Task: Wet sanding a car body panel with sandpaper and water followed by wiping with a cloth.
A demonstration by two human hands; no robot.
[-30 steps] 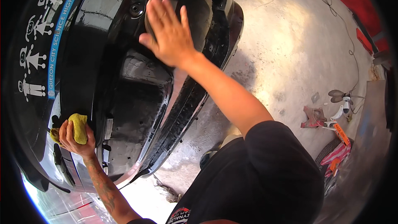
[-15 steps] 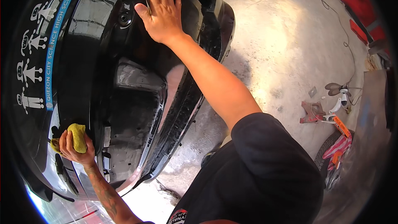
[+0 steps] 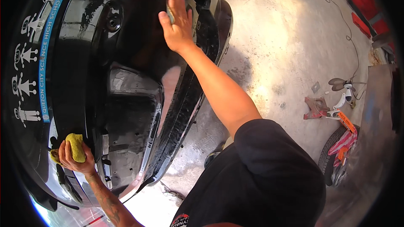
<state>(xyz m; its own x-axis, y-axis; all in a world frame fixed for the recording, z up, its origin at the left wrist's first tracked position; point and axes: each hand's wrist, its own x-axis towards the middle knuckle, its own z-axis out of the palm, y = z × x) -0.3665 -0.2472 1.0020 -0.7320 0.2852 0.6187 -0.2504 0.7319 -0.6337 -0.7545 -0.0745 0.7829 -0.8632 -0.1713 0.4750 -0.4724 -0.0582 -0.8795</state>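
fingers (image 3: 62, 153) of the left hand (image 3: 83, 164) curled round a yellow cloth (image 3: 75, 147) against the black car (image 3: 139, 38), below a white-lettered blue strip (image 3: 52, 54). the right hand (image 3: 179, 31) lay outstretched, thumb apart, over a pad (image 3: 170, 14).

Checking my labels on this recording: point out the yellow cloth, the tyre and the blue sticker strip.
Yellow cloth (image 3: 76, 148): head view, its bulging right part.
Tyre (image 3: 327, 154): head view, on its tread.
Blue sticker strip (image 3: 45, 56): head view, middle of its length.
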